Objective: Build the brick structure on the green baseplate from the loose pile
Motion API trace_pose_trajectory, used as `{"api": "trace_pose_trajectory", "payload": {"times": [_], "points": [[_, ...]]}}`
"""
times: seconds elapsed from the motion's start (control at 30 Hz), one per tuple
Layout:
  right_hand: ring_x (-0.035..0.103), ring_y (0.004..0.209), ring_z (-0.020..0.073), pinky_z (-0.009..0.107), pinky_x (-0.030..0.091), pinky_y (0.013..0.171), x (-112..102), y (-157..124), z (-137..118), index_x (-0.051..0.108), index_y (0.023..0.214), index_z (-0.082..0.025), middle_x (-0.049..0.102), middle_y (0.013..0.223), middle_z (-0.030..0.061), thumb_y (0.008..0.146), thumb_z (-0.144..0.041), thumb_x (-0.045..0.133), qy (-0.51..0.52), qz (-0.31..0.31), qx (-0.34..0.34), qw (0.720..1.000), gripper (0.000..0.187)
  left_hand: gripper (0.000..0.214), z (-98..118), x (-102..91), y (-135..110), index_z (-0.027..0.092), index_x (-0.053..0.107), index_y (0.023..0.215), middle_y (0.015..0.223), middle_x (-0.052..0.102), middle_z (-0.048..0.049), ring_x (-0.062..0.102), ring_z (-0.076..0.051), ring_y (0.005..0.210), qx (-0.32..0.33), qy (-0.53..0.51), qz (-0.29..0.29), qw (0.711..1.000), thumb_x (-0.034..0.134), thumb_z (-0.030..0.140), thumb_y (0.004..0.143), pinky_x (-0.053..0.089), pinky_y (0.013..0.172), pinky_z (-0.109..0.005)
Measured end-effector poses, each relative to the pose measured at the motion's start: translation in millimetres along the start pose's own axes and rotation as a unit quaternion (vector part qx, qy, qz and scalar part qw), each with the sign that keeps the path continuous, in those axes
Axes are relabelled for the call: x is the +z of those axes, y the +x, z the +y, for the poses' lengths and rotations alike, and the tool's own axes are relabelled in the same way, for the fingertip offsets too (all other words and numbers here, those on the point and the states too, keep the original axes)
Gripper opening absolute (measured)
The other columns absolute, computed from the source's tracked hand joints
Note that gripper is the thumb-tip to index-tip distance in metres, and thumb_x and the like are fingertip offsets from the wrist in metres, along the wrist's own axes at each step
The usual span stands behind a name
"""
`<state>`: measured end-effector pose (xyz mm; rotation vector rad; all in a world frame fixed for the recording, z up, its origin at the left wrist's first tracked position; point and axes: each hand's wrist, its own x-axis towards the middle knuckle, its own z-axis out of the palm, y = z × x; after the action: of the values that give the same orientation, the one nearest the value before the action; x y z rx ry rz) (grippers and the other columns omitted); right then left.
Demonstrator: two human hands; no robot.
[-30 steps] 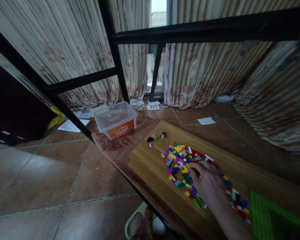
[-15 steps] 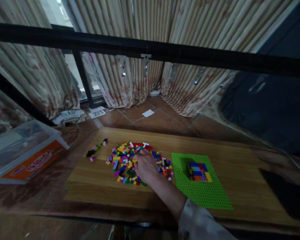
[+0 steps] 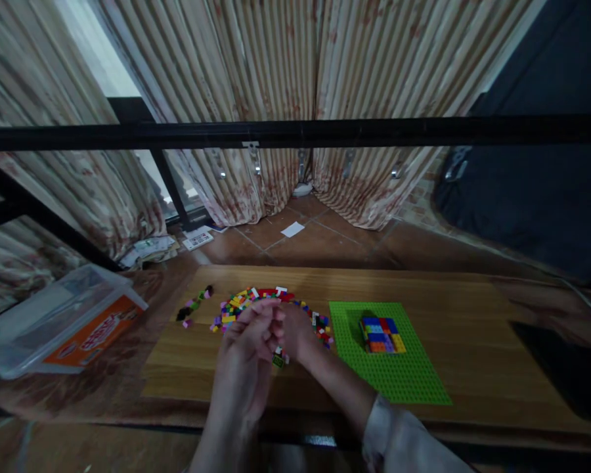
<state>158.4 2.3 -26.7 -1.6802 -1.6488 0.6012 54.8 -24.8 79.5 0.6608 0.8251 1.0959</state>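
A heap of small coloured bricks [image 3: 243,303] lies on a wooden board [image 3: 453,328]. Both my hands meet just above the near side of the heap. My left hand [image 3: 249,338] has its fingers curled and pressed together. My right hand [image 3: 295,332] touches it, fingers bent toward it. What they pinch between them is too small to make out. To the right sits a green baseplate [image 3: 398,374] carrying a low block of stacked coloured bricks [image 3: 381,334]. A few dark and purple bricks [image 3: 194,307] lie apart at the left.
A clear plastic box with an orange label [image 3: 73,315] stands at the left on a brown mat. A black metal rail [image 3: 295,133] crosses the view above the board. Striped curtains, tiled floor and papers [image 3: 148,249] lie behind. Something dark [image 3: 561,368] lies at the far right.
The view has swung right and settled over the board. My right hand lifted from the brick heap, and my left hand came into view and joined it above the heap's near edge.
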Motion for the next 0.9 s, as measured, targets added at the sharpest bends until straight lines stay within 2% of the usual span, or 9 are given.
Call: {"api": "trace_pose_trajectory", "payload": {"times": [0.07,0.13,0.2,0.3,0.4,0.5,0.6,0.73,0.9], "points": [[0.061,0.07,0.0146,0.028,0.051,0.067,-11.8,-6.0,3.0,0.066,0.088,-0.017,0.066,0.077,0.0013,0.083,-0.025,0.061,0.116,0.011,0.025,0.993,0.012,0.022,2.2,-8.9,4.1,0.015,0.068,0.085,0.075,0.065,-0.0002,0.055,-0.008,0.061,0.013,0.014,0.035,0.999,0.074,0.026,0.067,0.044,0.059,-0.019],[0.061,0.069,0.0145,0.028,0.05,0.068,-28.4,-17.6,5.1,0.067,0.082,-0.018,0.067,0.074,0.0002,0.074,-0.025,0.066,0.274,0.039,0.059,0.959,0.01,0.025,-2.8,-13.4,8.7,0.015,0.068,0.085,0.077,0.066,0.0001,0.056,-0.008,0.061,0.018,0.06,0.072,0.995,0.076,0.028,0.066,0.043,0.06,-0.02],[0.061,0.068,0.0143,0.027,0.049,0.066,-46.2,-32.2,5.2,0.067,0.08,-0.019,0.068,0.075,0.0001,0.069,-0.028,0.07,0.373,0.052,0.09,0.922,0.014,0.029,-12.4,-13.0,12.6,0.015,0.068,0.087,0.081,0.067,-0.0011,0.057,-0.01,0.064,0.014,0.134,0.081,0.988,0.076,0.031,0.065,0.043,0.061,-0.021],[0.057,0.059,0.0123,0.025,0.046,0.059,-65.0,-50.6,4.5,0.068,0.08,-0.019,0.065,0.066,-0.0015,0.067,-0.029,0.071,0.439,0.061,0.111,0.889,0.017,0.03,-30.0,-5.7,14.0,0.014,0.069,0.091,0.084,0.068,-0.0032,0.059,-0.013,0.071,0.009,0.233,0.021,0.972,0.073,0.034,0.069,0.044,0.065,-0.022],[0.055,0.057,0.0113,0.023,0.044,0.055,-71.1,-59.7,8.3,0.068,0.082,-0.019,0.065,0.065,-0.0019,0.069,-0.028,0.07,0.463,0.069,0.111,0.877,0.016,0.023,-47.2,3.0,12.1,0.014,0.069,0.088,0.078,0.067,-0.0029,0.059,-0.014,0.072,0.007,0.284,-0.063,0.957,0.067,0.032,0.074,0.044,0.067,-0.023],[0.059,0.064,0.0126,0.024,0.048,0.061,-72.6,-65.0,15.0,0.068,0.087,-0.02,0.067,0.074,-0.0005,0.073,-0.026,0.067,0.443,0.079,0.097,0.888,0.016,0.019,-61.4,7.0,13.6,0.014,0.068,0.086,0.076,0.066,-0.0025,0.059,-0.015,0.072,0.017,0.319,-0.094,0.943,0.063,0.031,0.078,0.044,0.068,-0.024],[0.062,0.074,0.0134,0.026,0.05,0.072,-78.4,-73.3,22.2,0.066,0.1,-0.022,0.067,0.081,-0.0007,0.077,-0.021,0.063,0.376,0.07,0.069,0.921,0.023,0.019,-71.7,8.2,17.9,0.014,0.068,0.083,0.07,0.062,-0.0011,0.055,-0.014,0.069,0.008,0.337,-0.108,0.935,0.062,0.031,0.078,0.042,0.065,-0.023],[0.063,0.08,0.0131,0.027,0.05,0.078,-92.6,-89.8,36.1,0.061,0.114,-0.025,0.066,0.085,-0.0019,0.08,-0.019,0.062,0.321,0.03,0.05,0.945,0.034,0.02,-82.9,12.9,17.2,0.014,0.066,0.078,0.066,0.058,0.0006,0.05,-0.01,0.062,-0.066,0.281,-0.141,0.947,0.063,0.034,0.077,0.039,0.059,-0.021],[0.062,0.08,0.0133,0.026,0.05,0.077,-109.5,-107.7,53.6,0.063,0.114,-0.026,0.066,0.086,-0.0016,0.08,-0.025,0.066,0.273,0.003,0.039,0.961,0.034,0.026,-95.0,17.5,6.7,0.012,0.066,0.079,0.063,0.057,0.0001,0.05,-0.009,0.057,-0.153,0.184,-0.168,0.956,0.07,0.036,0.071,0.039,0.057,-0.021]]}}
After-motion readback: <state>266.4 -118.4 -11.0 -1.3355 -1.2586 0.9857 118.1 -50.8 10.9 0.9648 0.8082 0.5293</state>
